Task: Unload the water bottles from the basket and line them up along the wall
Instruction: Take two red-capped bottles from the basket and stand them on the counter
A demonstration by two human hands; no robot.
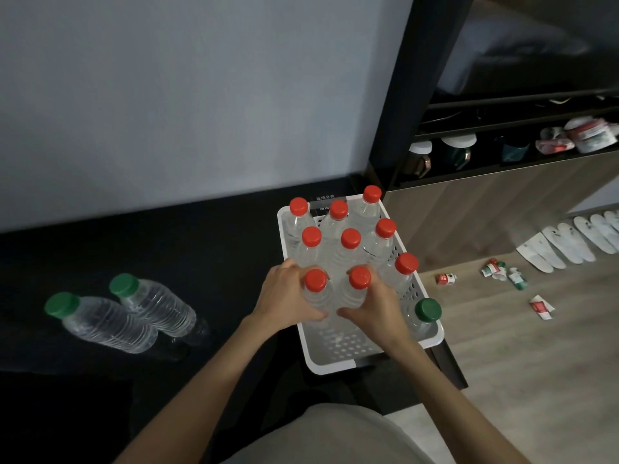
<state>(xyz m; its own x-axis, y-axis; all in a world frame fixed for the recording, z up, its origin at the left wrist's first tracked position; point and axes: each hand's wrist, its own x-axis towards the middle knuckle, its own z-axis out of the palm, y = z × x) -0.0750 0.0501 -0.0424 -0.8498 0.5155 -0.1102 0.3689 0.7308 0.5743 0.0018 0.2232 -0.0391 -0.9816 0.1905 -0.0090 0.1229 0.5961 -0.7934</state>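
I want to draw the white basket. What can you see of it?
The white basket looks plastic, rectangular, with holes in its walls and floor. It stands upright on the dark surface near the wall, holding nine red-capped bottles and one green-capped bottle. The left hand and right hand reach inside, each gripping a bottle.

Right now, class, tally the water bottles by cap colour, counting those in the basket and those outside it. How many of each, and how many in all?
Red-capped bottles: 9, all in the basket
Green-capped bottles: 3, with 1 in the basket and 2 outside it
Total: 12
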